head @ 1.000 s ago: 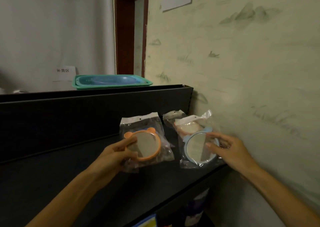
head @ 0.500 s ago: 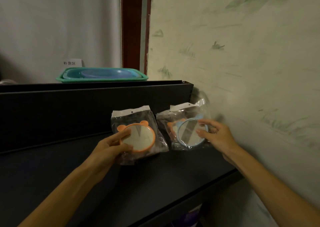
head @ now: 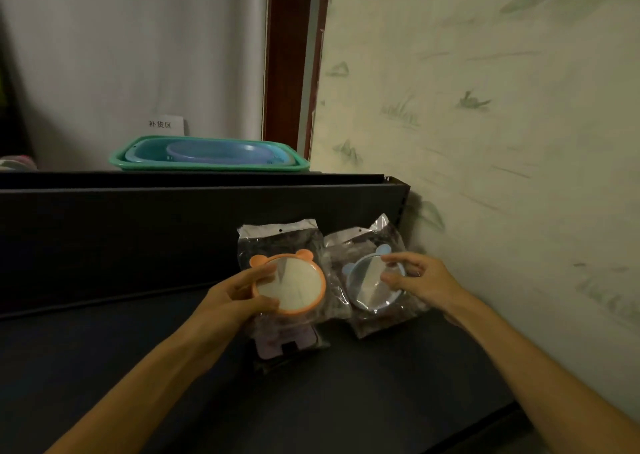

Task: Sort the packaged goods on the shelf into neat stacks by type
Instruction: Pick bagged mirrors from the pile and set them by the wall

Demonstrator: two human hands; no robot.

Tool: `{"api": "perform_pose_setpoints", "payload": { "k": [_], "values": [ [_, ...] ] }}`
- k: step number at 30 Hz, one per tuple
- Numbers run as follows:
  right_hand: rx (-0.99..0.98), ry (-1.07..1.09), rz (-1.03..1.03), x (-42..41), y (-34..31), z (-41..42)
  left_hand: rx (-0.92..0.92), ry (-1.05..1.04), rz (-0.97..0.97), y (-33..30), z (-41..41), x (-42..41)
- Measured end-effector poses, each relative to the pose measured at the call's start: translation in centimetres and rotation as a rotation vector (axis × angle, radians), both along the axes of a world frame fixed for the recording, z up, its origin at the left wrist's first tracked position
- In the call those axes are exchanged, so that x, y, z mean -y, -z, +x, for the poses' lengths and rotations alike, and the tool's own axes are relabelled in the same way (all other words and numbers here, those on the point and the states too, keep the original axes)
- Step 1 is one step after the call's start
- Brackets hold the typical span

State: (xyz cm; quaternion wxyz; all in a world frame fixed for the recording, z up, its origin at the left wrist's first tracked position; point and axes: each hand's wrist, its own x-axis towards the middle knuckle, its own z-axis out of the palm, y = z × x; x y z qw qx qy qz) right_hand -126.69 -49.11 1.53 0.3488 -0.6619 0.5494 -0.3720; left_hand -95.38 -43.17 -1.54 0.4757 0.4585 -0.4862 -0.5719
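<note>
Two round bear-eared mirrors in clear plastic bags sit side by side on the black shelf (head: 346, 401), near its right end. My left hand (head: 235, 297) grips the left edge of the orange-rimmed mirror (head: 298, 284), thumb below and fingers on top. My right hand (head: 422, 280) pinches the right edge of the blue-rimmed mirror (head: 367, 280). A purple piece shows through the bag below the orange mirror. Whether more packages lie under the blue one is hidden.
The shelf's black back panel (head: 138, 239) rises behind the mirrors. On top of it stands a green tray (head: 207, 166) with blue baskets nested inside. A painted wall (head: 502, 142) closes off the right side; a white label (head: 161, 124) and a red door frame (head: 287, 55) lie behind.
Both hands kept their hold on the mirrors. The blue mirror has come back from the shelf's front right toward the back panel, beside the orange one. The camera tilted down and moved closer.
</note>
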Motion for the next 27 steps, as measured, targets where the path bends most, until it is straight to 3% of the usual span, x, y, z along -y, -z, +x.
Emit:
{"api": "perform_pose_setpoints", "payload": {
  "k": [9, 14, 27],
  "values": [
    [-0.414, -0.215, -0.086, 3.8, 0.3, -2.7, 0.034, -0.064, -0.014, -1.1, -4.7, 0.7],
    [-0.594, -0.171, -0.187, 6.0, 0.4, -3.8, 0.059, -0.071, 0.022, -1.7, -7.4, 0.8],
    [-0.635, -0.142, -0.444, 5.6, -3.1, -5.3, 0.15, -0.085, 0.057, -1.8, -14.7, 2.9]
  ]
}}
